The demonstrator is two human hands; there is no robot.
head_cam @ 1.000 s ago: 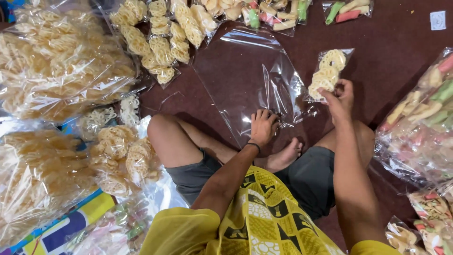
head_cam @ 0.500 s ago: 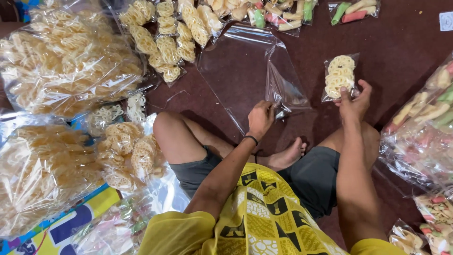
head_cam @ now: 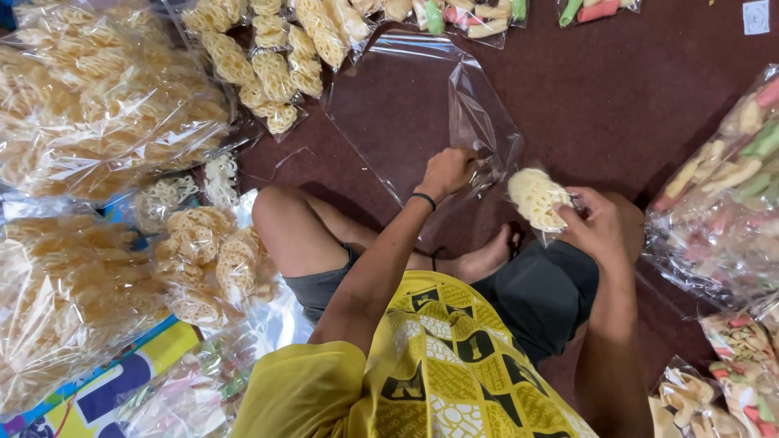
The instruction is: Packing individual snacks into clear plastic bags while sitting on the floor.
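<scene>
Head view, looking down on a seated person with crossed legs on a dark red floor [head_cam: 633, 97]. I note the left hand [head_cam: 445, 172] near centre, at roughly 12 o'clock from the knees, closed on the edge of a large clear plastic bag [head_cam: 406, 97]; the fingers pinch the film, and the bag spreads flat toward 11 o'clock with one flap standing up at its right side. A dark band sits on that wrist. The right hand [head_cam: 596, 227] lies at 3 o'clock from the left hand, well apart from it. Its fingers curl around a small packet of pale yellow lattice crackers [head_cam: 537, 197], gripped from the right side, the packet standing out toward the left hand and just beside the raised flap of the large bag. I cannot tell whether packet and bag touch.

Surroundings: at 9 to 11 o'clock, big clear sacks of golden crackers [head_cam: 97, 97]; at 12 o'clock, a row of small cracker packets [head_cam: 268, 73]; at 3 o'clock, a bag of pink, green and cream stick snacks [head_cam: 730, 178]; at 8 o'clock, loose round lattice crackers [head_cam: 203, 259] on plastic sheet. The person wears a yellow patterned shirt [head_cam: 438, 365] and dark shorts.
</scene>
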